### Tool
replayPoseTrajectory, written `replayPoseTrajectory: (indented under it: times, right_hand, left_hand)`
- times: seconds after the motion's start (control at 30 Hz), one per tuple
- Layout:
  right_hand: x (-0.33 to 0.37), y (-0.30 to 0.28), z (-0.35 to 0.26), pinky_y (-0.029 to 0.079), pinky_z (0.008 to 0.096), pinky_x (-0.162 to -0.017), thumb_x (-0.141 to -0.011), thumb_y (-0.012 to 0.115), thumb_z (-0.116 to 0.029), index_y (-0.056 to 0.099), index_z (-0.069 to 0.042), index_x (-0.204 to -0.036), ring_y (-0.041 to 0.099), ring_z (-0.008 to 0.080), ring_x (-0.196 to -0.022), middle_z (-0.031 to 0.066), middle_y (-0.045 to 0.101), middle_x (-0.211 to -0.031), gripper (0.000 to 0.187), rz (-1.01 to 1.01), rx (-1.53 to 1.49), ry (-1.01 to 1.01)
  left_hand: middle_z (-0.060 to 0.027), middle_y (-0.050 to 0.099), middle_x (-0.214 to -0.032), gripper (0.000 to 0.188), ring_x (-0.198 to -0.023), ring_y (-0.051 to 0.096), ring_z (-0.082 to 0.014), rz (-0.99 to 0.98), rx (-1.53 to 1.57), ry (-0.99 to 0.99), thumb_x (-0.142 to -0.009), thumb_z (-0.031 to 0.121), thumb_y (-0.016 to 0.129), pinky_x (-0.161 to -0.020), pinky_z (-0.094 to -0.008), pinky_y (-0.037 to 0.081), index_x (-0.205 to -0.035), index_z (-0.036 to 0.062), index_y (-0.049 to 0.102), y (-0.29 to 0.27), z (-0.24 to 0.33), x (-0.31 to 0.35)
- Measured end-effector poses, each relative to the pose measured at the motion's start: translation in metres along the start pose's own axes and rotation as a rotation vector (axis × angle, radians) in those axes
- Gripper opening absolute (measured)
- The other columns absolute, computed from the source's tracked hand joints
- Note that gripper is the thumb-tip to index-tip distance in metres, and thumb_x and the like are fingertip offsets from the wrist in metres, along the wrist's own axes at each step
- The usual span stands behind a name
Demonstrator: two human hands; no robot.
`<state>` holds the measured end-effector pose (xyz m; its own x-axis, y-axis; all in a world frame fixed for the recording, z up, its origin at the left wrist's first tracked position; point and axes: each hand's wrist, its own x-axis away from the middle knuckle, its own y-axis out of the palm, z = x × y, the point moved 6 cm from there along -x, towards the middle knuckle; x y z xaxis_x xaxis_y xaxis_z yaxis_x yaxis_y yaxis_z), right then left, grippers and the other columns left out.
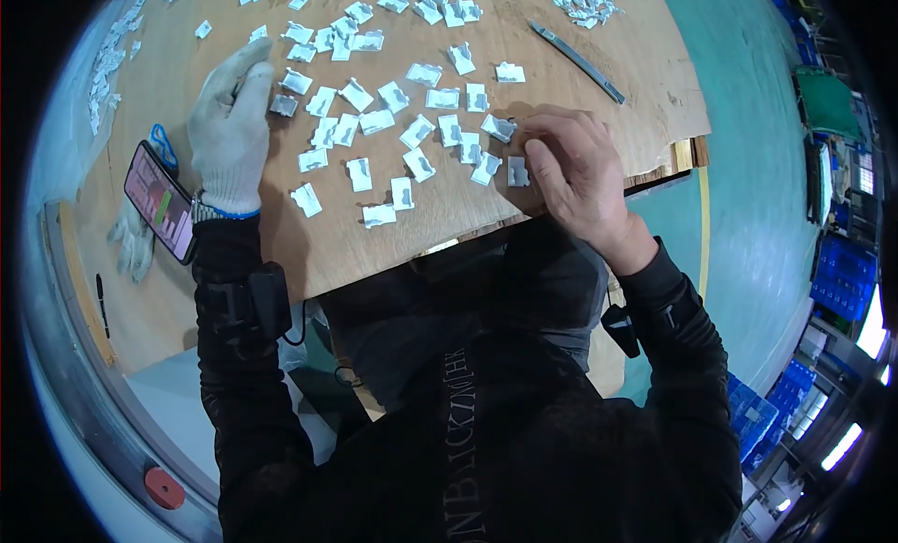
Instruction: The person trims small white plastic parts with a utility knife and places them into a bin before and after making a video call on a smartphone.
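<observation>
My left hand (229,131), in a white knit glove, is over the left part of the wooden table. Its fingers and thumb are pressed together, and whatever is between them is hidden. A small greyish metal piece (283,104) lies beside it. My bare right hand (575,169) hovers at the right, fingers curved and thumb apart, with nothing visible between them. Just left of its fingertips is a small silvery piece (499,128), and another flat piece (517,172) lies by the thumb. Several similar rectangular pieces (449,130) with notched edges are scattered between my hands.
A grey utility knife (577,62) lies at the far right of the table (645,85). Small scraps (585,0) are heaped behind it. Left of my left hand are a phone (159,202), a spare glove (133,241) and a black pen (102,304). The table's near edge runs before my lap.
</observation>
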<state>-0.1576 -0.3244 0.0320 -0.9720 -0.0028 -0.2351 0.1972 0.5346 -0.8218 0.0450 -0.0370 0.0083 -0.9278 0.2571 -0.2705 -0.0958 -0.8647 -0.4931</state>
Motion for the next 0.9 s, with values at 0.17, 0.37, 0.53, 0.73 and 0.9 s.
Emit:
replayPoseTrajectory:
  times: [0.17, 0.37, 0.53, 0.73, 0.9]
  right_hand:
    - [0.014, -0.003, 0.009, 0.048, 0.0355, -0.087, -0.088, 0.063, 0.002, 0.066, -0.003, -0.105, 0.061, 0.0278, -0.099, 0.0114, 0.066, -0.108, 0.018, 0.113, -0.083, 0.047]
    - [0.036, -0.004, 0.018, 0.050, 0.0314, -0.081, -0.084, 0.062, 0.009, 0.067, -0.002, -0.099, 0.062, 0.0253, -0.097, 0.0106, 0.066, -0.107, 0.019, 0.135, -0.076, 0.080]
    - [0.049, -0.006, 0.012, 0.048, 0.0322, -0.083, -0.081, 0.065, 0.008, 0.068, -0.004, -0.096, 0.061, 0.0255, -0.096, 0.0096, 0.066, -0.106, 0.019, 0.156, -0.023, 0.108]
    - [0.054, -0.002, 0.003, 0.041, 0.0342, -0.085, -0.077, 0.071, 0.004, 0.070, -0.007, -0.098, 0.058, 0.0241, -0.092, 0.0061, 0.065, -0.098, 0.023, 0.169, 0.022, 0.049]
    - [0.053, -0.004, 0.001, 0.037, 0.0368, -0.083, -0.073, 0.076, -0.005, 0.070, -0.012, -0.098, 0.057, 0.0240, -0.089, 0.0029, 0.063, -0.094, 0.027, 0.193, 0.026, 0.070]
  left_hand:
    - [-0.0089, 0.068, -0.121, 0.031, -0.102, 0.064, -0.0131, 0.014, 0.004, -0.005, -0.099, 0.019, 0.060, -0.089, -0.0251, 0.050, -0.124, 0.0033, 0.068, 0.000, -0.001, 0.001]
    - [-0.0085, 0.068, -0.121, 0.030, -0.102, 0.064, -0.0124, 0.009, 0.014, -0.002, -0.099, 0.019, 0.061, -0.089, -0.0244, 0.050, -0.124, 0.0040, 0.068, 0.000, -0.001, 0.000]
    - [-0.0075, 0.069, -0.121, 0.030, -0.103, 0.064, -0.0110, 0.007, 0.012, -0.043, -0.099, 0.019, 0.061, -0.090, -0.0236, 0.050, -0.125, 0.0052, 0.068, -0.002, -0.003, 0.002]
    - [-0.0065, 0.070, -0.121, 0.032, -0.105, 0.063, -0.0102, 0.012, 0.040, -0.067, -0.099, 0.020, 0.061, -0.091, -0.0234, 0.049, -0.126, 0.0048, 0.068, 0.001, -0.004, 0.001]
    - [-0.0058, 0.070, -0.121, 0.033, -0.106, 0.063, -0.0103, 0.002, 0.073, -0.101, -0.099, 0.020, 0.061, -0.092, -0.0238, 0.049, -0.127, 0.0042, 0.067, 0.004, -0.006, 0.000]
